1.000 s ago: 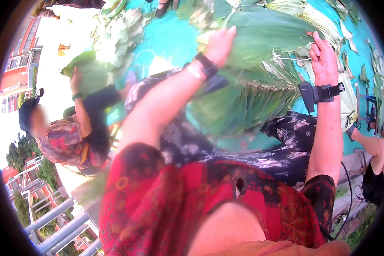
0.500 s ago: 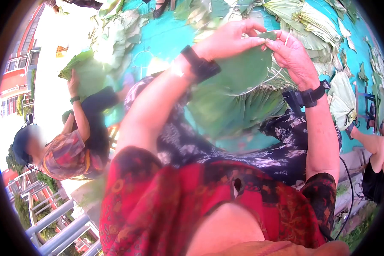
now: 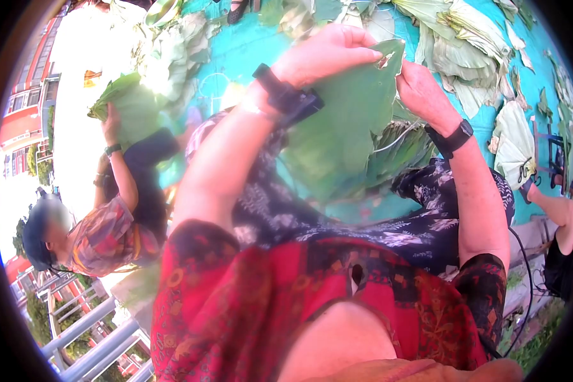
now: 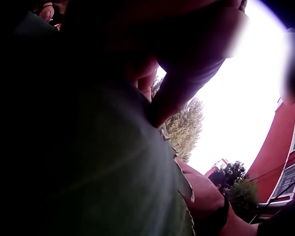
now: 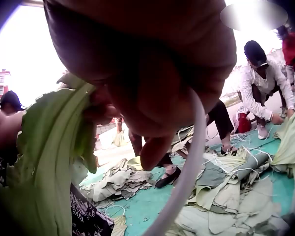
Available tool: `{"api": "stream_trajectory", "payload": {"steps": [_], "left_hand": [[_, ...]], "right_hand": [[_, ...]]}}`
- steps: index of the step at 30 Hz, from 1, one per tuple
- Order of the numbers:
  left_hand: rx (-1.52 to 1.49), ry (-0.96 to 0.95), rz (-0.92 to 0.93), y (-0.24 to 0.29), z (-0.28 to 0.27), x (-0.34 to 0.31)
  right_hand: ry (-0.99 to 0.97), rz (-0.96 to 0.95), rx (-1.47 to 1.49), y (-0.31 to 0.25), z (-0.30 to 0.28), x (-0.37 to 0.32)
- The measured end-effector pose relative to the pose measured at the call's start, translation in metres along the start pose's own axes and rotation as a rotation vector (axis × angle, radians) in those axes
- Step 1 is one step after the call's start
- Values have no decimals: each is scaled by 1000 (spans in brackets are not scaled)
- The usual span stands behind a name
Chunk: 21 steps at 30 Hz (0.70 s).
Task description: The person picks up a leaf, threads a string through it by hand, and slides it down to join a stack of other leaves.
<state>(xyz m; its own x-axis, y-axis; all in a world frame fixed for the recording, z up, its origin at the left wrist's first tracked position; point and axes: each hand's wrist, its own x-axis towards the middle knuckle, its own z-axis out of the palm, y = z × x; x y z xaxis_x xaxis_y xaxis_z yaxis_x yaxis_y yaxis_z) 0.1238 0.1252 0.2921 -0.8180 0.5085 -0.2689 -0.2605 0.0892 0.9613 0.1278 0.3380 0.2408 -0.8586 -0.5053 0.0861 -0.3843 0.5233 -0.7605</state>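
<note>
A large green lotus leaf (image 3: 344, 121) spreads in front of the lap in the head view, with a torn hole near its top corner. My left hand (image 3: 328, 54) pinches that top edge between thumb and fingers. At the leaf's right edge, my right hand (image 3: 423, 95) has its fingers curled against the margin. A white cord (image 5: 189, 172) runs out from between the right hand's curled fingers in the right wrist view, with the leaf's ribbed side (image 5: 44, 152) beside them. Beneath the raised leaf lie pleated leaves (image 3: 404, 153), partly hidden. The left wrist view is mostly dark.
Dried leaves (image 3: 471, 57) cover parts of the turquoise ground sheet (image 3: 235, 44). To the left, a seated person (image 3: 108, 229) holds another leaf (image 3: 127, 105). Metal railings (image 3: 95, 344) stand at lower left. A black cable (image 3: 527, 286) hangs by the right arm.
The leaf, first stretched wide between both hands, had its edge gathered where the hands met. Now its corner stands up, the hands slightly apart, and the right hand sits lower.
</note>
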Motion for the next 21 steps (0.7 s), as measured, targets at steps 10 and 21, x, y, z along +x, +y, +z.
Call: {"api": "stream_trajectory", "payload": {"steps": [10, 21], "left_hand": [[-50, 48, -29, -12, 6, 7], [-57, -20, -13, -24, 10, 13]], "right_hand": [[0, 6, 30, -9, -3, 1], [33, 42, 321, -5, 4, 1]]}}
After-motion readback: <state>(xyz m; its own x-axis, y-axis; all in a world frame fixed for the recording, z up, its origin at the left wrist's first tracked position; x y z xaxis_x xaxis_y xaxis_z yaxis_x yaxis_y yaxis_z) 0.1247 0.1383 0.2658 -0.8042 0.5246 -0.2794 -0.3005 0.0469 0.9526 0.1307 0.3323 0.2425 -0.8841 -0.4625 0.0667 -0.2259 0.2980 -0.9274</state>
